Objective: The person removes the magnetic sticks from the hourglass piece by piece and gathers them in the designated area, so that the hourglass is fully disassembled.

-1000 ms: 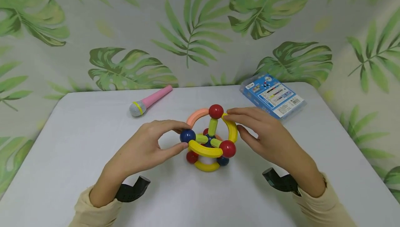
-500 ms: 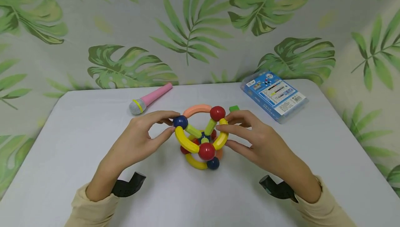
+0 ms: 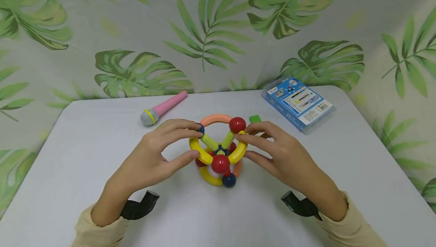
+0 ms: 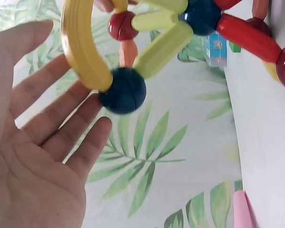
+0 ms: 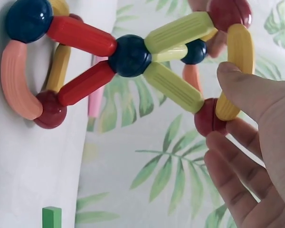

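A ball-and-stick toy stands on the table between the hands, its upper ring of curved sticks joined by straight sticks to a lower ring. My left hand (image 3: pixel 161 152) is spread at the upper left: fingertips touch a blue ball (image 4: pixel 123 90), and the thumb lies near a yellow curved stick (image 4: pixel 80 45). On the opposite side my right hand (image 3: pixel 282 152) holds another yellow curved stick (image 5: pixel 241 50) between thumb and fingers, fingertips close to a red ball (image 5: pixel 210 116). A dark blue ball (image 5: pixel 129 55) joins the lime sticks (image 5: pixel 175 88) and red sticks (image 5: pixel 88 83) at the centre.
A pink toy microphone (image 3: pixel 168 104) lies at the back left of the white table (image 3: pixel 92 141). Behind the right hand are a small green block (image 3: pixel 255 119) and a blue boxed set (image 3: pixel 299 103). Leaf-patterned cloth (image 3: pixel 218 24) hangs behind.
The toy has turned, bringing a red ball to the front. My left hand moved from pinching the blue ball to spreading beside it. My right fingers moved slightly left with the yellow stick.
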Demonstrator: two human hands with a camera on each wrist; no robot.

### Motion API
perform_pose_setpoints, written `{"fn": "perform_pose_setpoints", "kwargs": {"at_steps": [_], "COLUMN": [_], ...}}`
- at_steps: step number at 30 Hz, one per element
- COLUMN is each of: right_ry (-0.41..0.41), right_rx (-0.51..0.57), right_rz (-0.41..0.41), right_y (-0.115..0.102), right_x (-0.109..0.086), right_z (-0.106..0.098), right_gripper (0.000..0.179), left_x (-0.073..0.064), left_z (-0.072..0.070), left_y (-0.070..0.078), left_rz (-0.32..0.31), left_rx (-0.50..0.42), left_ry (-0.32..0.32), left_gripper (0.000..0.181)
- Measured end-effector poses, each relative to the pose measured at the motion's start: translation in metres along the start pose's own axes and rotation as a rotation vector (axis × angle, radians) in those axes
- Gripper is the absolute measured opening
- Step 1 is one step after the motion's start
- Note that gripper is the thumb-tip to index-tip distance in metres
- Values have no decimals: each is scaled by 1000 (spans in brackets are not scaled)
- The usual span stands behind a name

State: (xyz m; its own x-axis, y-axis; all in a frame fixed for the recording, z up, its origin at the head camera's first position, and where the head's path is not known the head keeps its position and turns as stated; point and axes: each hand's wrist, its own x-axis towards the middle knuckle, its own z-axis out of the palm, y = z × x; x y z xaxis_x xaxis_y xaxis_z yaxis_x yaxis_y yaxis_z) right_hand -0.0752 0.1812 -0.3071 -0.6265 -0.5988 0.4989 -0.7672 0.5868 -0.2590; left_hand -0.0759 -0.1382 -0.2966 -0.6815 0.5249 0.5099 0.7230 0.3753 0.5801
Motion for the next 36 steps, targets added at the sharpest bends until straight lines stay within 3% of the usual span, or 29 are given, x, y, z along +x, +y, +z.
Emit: {"fn": "perform_pose_setpoints", "kwargs": {"at_steps": [6,14,21,33,36], "right_ry": [36,-8,-15,6,9], "right_rx": [-45,-17,24,49,49], "right_rz": [0,-18,-19,-14,-18], "right_y": [0,-5,-8,-8,-8], "right_x": [1,2,2,0,1], "right_z": [2,5,5,6,6], "right_gripper": [60,58,55,36,41], "left_x": [4,6,7,7,7], "left_z": [14,22,24,27,27], "left_y": [9,12,13,12,12], "left_rz": [105,172,194,202,204], "left_rx": [65,81,55,92,103], "left_ry": [-39,-28,-19,-19,-18], "left_gripper": [36,39,38,37,37]}}
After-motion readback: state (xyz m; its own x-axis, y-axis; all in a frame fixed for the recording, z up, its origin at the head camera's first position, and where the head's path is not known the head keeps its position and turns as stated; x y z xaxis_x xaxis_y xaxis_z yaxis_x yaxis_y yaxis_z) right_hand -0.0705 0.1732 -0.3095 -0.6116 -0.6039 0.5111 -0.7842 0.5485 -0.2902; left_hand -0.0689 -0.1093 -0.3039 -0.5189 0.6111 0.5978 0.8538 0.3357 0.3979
